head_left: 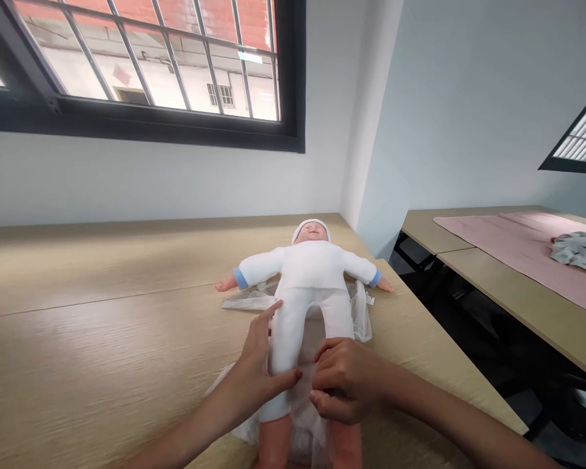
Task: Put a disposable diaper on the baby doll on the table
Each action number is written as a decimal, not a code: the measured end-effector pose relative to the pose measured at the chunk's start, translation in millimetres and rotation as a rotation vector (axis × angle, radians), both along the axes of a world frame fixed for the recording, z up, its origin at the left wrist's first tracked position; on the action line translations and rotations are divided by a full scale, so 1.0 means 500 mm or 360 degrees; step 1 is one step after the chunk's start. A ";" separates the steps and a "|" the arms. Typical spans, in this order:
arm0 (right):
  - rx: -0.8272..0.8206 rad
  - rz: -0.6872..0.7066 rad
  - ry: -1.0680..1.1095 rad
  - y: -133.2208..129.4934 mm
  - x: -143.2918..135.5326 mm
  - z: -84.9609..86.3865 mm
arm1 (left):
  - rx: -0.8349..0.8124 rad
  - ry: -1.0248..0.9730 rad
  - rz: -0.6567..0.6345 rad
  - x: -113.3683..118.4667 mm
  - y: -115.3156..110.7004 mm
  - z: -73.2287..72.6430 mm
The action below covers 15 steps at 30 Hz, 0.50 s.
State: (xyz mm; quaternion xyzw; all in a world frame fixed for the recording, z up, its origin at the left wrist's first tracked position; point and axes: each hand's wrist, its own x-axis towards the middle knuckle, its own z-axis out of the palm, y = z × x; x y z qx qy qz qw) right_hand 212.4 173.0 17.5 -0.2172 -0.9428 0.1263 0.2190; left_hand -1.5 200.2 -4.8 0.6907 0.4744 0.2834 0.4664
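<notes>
A baby doll lies on its back on the wooden table, arms spread and head toward the wall. It wears a white outfit with blue cuffs and a white cap; its lower legs are bare. Thin, crumpled white cloth lies beneath the doll and shows between its legs and at its sides. My left hand rests at the leg on the left, thumb and fingers apart around it. Over the other leg, near the knee, my right hand has its fingers curled in; whatever they pinch is hidden.
The wooden table reaches back to a white wall under a barred window. Across a gap on the right stands another table, with a pink cloth and a crumpled pale garment on it.
</notes>
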 end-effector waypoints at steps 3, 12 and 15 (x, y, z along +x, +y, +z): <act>-0.0114 -0.0132 -0.0129 0.005 0.018 0.016 | -0.0167 -0.0122 -0.0011 -0.009 0.010 0.019; -0.0428 -0.0265 -0.0400 -0.003 0.068 0.062 | -0.0488 0.0057 -0.0276 -0.058 0.059 0.075; -0.0395 -0.0248 -0.0460 -0.008 0.076 0.057 | -0.0471 0.0069 -0.0375 -0.060 0.063 0.071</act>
